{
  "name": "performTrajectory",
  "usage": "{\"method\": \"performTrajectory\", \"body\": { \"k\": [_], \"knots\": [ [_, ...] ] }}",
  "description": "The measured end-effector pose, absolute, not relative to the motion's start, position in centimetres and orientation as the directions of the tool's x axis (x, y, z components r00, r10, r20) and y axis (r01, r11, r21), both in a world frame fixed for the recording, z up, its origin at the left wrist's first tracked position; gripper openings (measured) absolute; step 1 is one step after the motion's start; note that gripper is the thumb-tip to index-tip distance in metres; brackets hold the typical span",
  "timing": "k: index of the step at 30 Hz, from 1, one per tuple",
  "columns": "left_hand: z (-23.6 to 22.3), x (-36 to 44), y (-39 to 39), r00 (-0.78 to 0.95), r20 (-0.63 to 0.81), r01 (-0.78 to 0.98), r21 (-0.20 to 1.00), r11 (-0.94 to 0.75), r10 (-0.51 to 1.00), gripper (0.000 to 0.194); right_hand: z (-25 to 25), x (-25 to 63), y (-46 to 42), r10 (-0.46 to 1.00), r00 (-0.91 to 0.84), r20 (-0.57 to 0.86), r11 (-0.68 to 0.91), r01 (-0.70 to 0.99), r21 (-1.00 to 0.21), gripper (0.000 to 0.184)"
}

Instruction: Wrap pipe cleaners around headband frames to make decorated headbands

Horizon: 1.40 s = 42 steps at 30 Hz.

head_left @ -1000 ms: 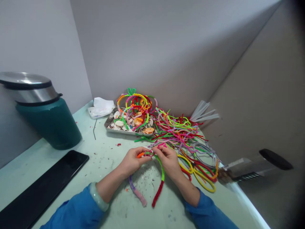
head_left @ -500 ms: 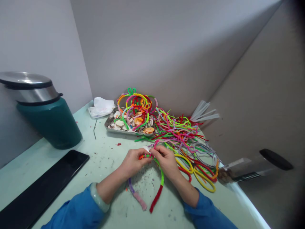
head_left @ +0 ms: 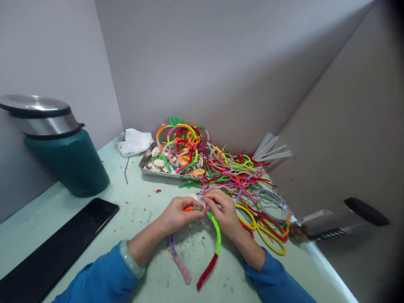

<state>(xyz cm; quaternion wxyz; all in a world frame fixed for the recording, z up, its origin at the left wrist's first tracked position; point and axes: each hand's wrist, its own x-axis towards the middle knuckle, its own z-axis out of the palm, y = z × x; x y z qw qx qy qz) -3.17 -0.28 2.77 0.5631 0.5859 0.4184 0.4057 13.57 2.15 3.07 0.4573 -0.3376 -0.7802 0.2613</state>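
Note:
My left hand (head_left: pixel 175 214) and my right hand (head_left: pixel 224 211) both pinch the top of a headband (head_left: pixel 217 235) wrapped in fuzzy pipe cleaners. Its wrapping runs orange at the top, then green and red down the right leg, purple and pink down the left leg. The two legs hang toward me over the pale green table (head_left: pixel 139 206). A pink pipe cleaner end sits between my right fingers at the band's top. Just beyond my hands lies a heap of loose pipe cleaners (head_left: pixel 240 174) in many colours.
A metal tray (head_left: pixel 145 162) with shells and finished colourful headbands (head_left: pixel 179 141) stands at the back. A teal bin (head_left: pixel 63 158) with a steel lid is at the left, a black flat device (head_left: pixel 53 248) in front of it. Bare headbands (head_left: pixel 271 202) and a glue gun (head_left: pixel 334 221) lie right.
My hands have turned the headband slightly, and its legs swung a little lower and to the right. My right fingers shifted along the top of the band.

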Motion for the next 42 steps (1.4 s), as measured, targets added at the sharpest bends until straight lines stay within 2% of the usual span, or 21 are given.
{"method": "performTrajectory", "body": {
  "k": [3,8,12,16,21,25,32,38,42],
  "knots": [
    [2.8,-3.3,-0.3,0.324,-0.019,-0.035,0.999,0.032,0.946,0.019,3.3,13.8,2.1,0.728,-0.411,0.549,0.671,0.263,-0.693,0.014],
    [2.6,-3.5,-0.2,0.253,-0.007,-0.113,0.993,0.037,0.967,0.021,3.0,14.1,1.9,0.687,-0.514,0.514,0.678,0.201,-0.707,0.011],
    [2.5,-3.5,0.0,0.216,-0.012,-0.106,0.994,0.036,0.976,0.021,2.7,14.2,2.1,0.719,-0.507,0.475,0.633,0.195,-0.749,0.013],
    [2.3,-3.5,0.2,0.202,-0.021,-0.088,0.995,0.039,0.979,0.023,2.6,14.0,2.3,0.780,-0.468,0.415,0.532,0.146,-0.834,0.018],
    [2.1,-3.6,0.2,0.217,-0.039,-0.083,0.995,0.058,0.975,0.022,2.5,13.4,2.4,0.903,-0.336,0.268,0.307,0.068,-0.949,0.016],
    [1.9,-3.4,0.2,0.235,-0.053,-0.043,0.997,0.065,0.970,0.023,2.4,13.2,2.4,0.936,-0.288,0.203,0.221,0.033,-0.975,0.015],
    [1.9,-3.3,0.3,0.234,-0.074,-0.041,0.995,0.086,0.969,0.026,2.0,13.1,2.4,0.936,-0.344,0.078,0.057,-0.072,-0.996,0.018],
    [2.0,-3.2,0.3,0.164,-0.084,-0.012,0.996,0.087,0.983,0.026,2.4,13.3,2.5,0.940,-0.311,0.138,0.148,0.008,-0.989,0.020],
    [2.3,-3.2,0.1,0.141,-0.099,-0.052,0.993,0.108,0.985,0.026,2.7,13.3,2.4,0.915,-0.360,0.182,0.202,0.018,-0.979,0.026]
  ]
}}
